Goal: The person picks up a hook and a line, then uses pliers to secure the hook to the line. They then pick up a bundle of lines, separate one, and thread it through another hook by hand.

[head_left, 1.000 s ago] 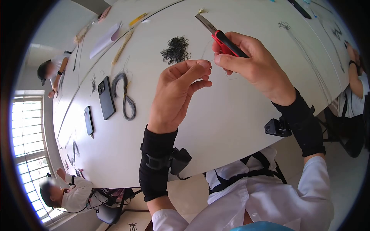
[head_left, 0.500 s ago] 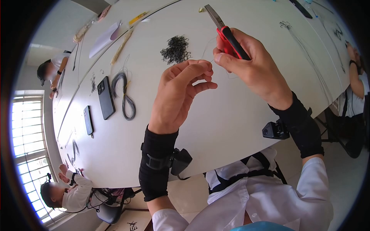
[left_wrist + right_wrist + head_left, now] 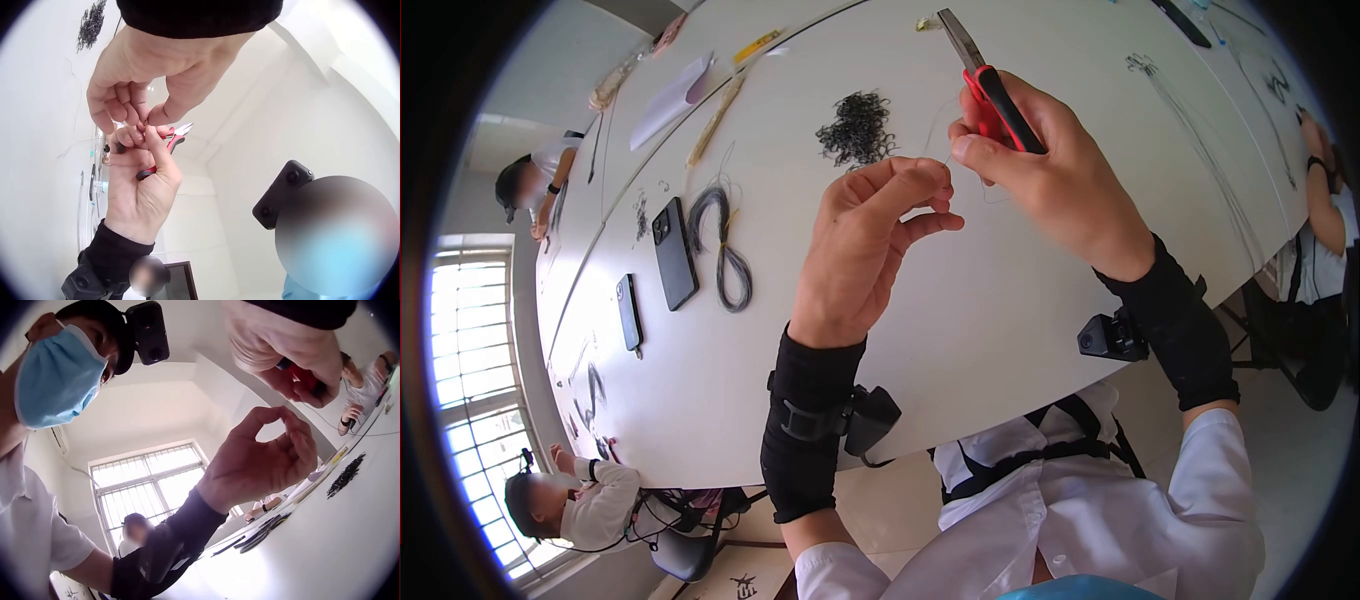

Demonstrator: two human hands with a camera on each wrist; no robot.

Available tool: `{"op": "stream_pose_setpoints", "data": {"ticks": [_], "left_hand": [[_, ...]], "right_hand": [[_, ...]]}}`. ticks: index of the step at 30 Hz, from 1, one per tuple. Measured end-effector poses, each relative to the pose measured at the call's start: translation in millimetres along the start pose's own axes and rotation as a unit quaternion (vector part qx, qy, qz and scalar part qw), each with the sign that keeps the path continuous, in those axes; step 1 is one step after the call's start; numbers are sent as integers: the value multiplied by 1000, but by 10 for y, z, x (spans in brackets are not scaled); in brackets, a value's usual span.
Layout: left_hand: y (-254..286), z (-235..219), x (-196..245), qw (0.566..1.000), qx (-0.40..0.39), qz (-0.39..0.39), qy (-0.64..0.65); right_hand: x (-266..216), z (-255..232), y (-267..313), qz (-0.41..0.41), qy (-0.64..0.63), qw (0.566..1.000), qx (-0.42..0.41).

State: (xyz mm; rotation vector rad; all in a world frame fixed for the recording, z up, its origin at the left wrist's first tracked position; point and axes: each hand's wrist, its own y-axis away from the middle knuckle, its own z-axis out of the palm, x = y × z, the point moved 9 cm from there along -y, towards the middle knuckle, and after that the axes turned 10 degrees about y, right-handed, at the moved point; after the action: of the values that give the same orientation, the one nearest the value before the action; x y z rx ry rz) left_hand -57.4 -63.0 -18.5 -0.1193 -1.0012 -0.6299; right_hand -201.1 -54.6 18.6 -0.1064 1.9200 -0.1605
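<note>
In the head view the right hand (image 3: 1060,170) grips red-and-black pliers (image 3: 1005,110), their metal jaws pointing up and away. A thin clear line (image 3: 990,192) runs beside its fingertips. Close by on the left, the left hand (image 3: 855,240) pinches something tiny between thumb and forefinger; too small to make out. The left wrist view has both hands' fingertips close together, with the pliers (image 3: 178,142) lying across the right palm. A heap of small black hooks (image 3: 857,130) lies on the table just beyond the left hand.
On the white table (image 3: 960,330), left of the hands, lie a coil of grey line (image 3: 725,250) and two phones (image 3: 675,255) (image 3: 630,312). More lines with hooks (image 3: 1190,130) lie to the right. Other people sit around the table.
The pliers have tilted more upright, their tip swinging right, and the right hand has shifted slightly. The left hand has moved slightly right, still pinching.
</note>
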Motion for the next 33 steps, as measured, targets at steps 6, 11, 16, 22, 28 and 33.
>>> {"op": "stream_pose_setpoints", "data": {"ticks": [6, 11, 16, 22, 28, 33], "left_hand": [[-15, 2, 15, 998, 8, 0, 57], [-18, -9, 3, 999, -15, 5, 40], [-11, -5, 0, 1000, -14, 9, 21], [-28, -77, 62, 999, 9, 37, 15], [-10, -106, 139, 995, 50, 86, -31], [3, -100, 165, 991, 66, 98, -62]], "right_hand": [[-32, -22, 5, -4, -4, 1000, -8], [-27, -6, 8, -4, -4, 1000, -5], [-38, 8, 13, -14, -5, 1000, 11], [-39, -242, 57, -29, 44, 997, 63], [17, 41, 407, 109, -61, 979, -160], [130, 131, 419, 163, -63, 965, -193]]}}
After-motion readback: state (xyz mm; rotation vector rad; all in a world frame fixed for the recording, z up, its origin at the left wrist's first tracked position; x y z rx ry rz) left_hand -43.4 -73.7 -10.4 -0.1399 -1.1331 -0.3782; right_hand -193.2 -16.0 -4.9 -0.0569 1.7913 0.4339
